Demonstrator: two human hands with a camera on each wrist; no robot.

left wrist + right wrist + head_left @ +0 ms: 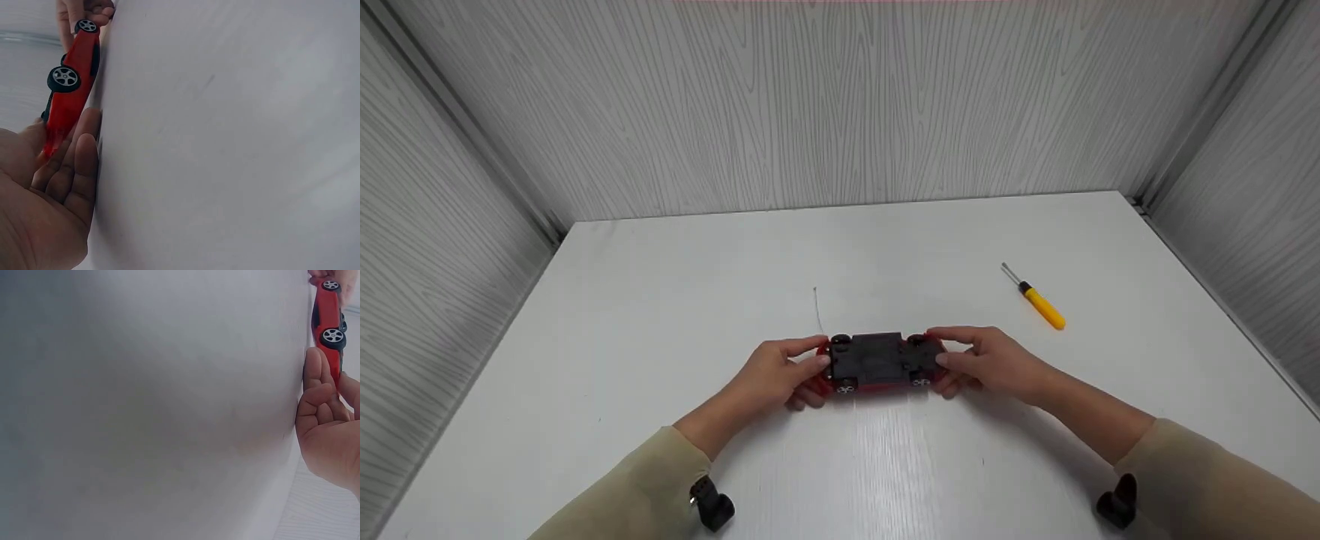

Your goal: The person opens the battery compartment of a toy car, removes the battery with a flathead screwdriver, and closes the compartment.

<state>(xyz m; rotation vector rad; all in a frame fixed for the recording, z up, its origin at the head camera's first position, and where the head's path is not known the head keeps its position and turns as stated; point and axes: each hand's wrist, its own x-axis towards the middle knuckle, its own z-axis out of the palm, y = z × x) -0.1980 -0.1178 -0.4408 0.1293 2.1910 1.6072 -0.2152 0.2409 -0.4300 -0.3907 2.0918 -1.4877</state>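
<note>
The left hand (769, 375) and right hand (1001, 365) grip an upside-down red toy car (876, 360), covering bits of both ends. From above, its roof is hidden.

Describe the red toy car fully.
The toy car has a glossy red body, black underside and black wheels with silvery spoked rims; it looks plastic. It is upside down over the white table, held at its ends by the left grip and right grip. A thin wire shows beside it, attachment unclear.
</note>
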